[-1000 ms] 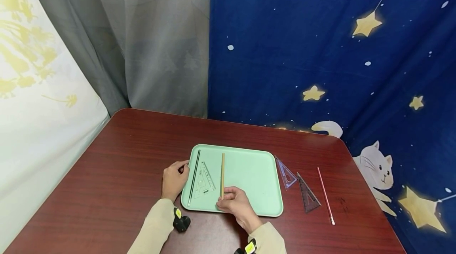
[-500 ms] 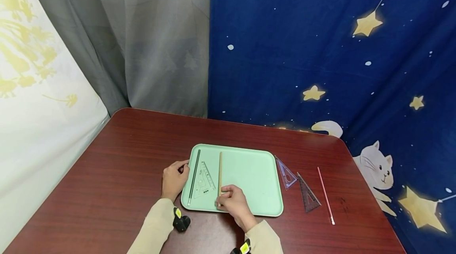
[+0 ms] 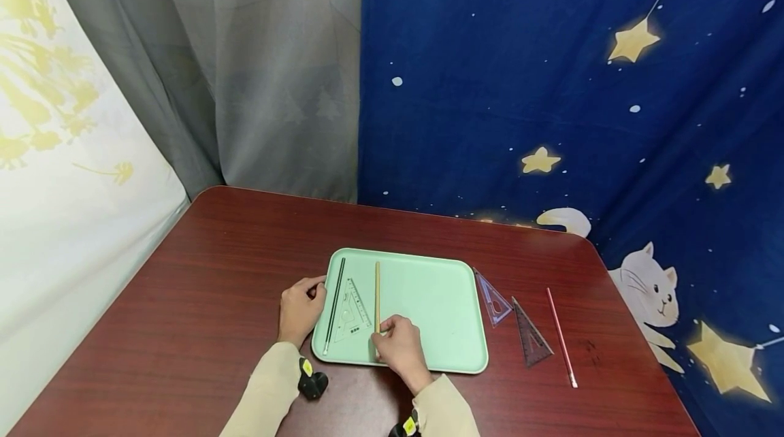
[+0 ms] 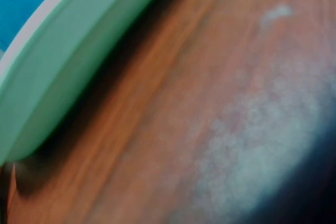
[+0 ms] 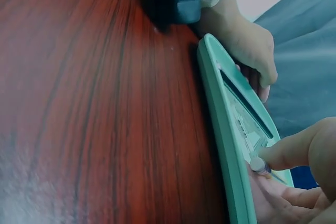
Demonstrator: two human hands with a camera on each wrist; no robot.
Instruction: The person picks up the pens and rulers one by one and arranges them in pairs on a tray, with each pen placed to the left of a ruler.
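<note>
My right hand (image 3: 401,348) pinches a yellow pencil (image 3: 377,294) near its lower end, over the middle-left of a mint-green tray (image 3: 435,301). In the right wrist view, the pencil's pale eraser end (image 5: 258,165) shows between thumb and fingers. My left hand (image 3: 299,309) holds the tray's left rim with bent fingers. Inside the tray, a black pencil (image 3: 334,304) lies along the left side, and a clear set square (image 3: 354,311) sits between the two pencils. The left wrist view catches only the tray's outer wall (image 4: 68,61) and the tabletop.
Right of the tray, a purple set square (image 3: 493,302) lies close to its edge, beside a dark set square (image 3: 531,335). Farther right is a pink pencil (image 3: 561,338). All rest on a reddish-brown wooden table (image 3: 214,287), with curtains behind it.
My right hand has shifted slightly left with the yellow pencil, which now stands closer to the clear set square. The left hand has stayed at the tray's rim.
</note>
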